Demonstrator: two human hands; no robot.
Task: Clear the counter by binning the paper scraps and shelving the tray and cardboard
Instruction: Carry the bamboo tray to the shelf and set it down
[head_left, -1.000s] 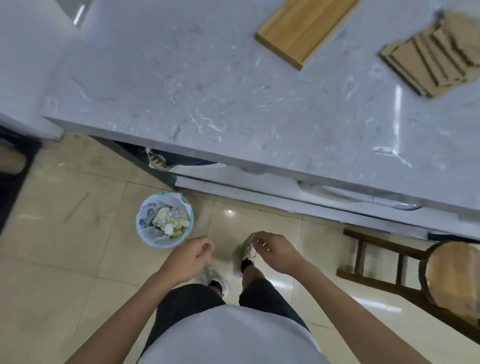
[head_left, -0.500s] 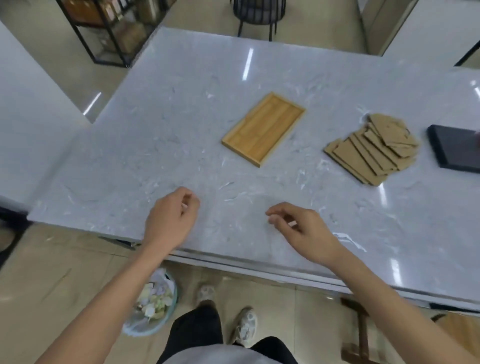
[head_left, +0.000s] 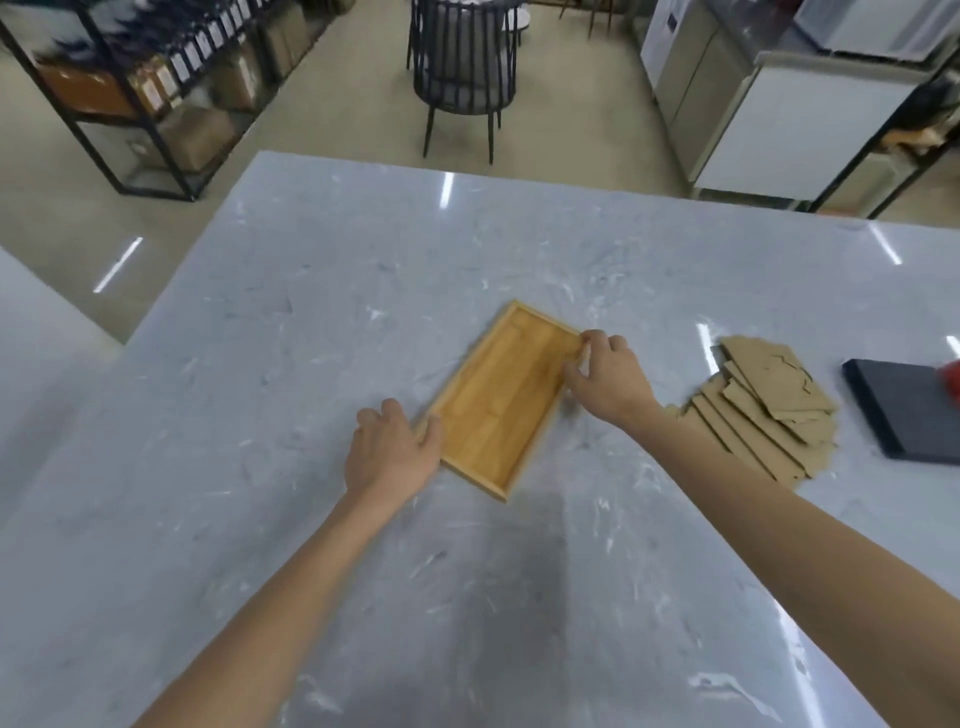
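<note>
Tray (head_left: 498, 400) flat on counter (head_left: 260, 415) — left hand (head_left: 387, 454) fingers spread on its near-left edge, right hand (head_left: 608, 382) pinching its far-right rim

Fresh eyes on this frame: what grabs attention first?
The wooden tray, lying at an angle mid-counter, with both hands on it: the left hand at its near-left corner, the right hand at its far-right corner. Right of it, a fanned pile of cardboard pieces lies on the grey marble counter, with a dark slab beyond at the right edge.
</note>
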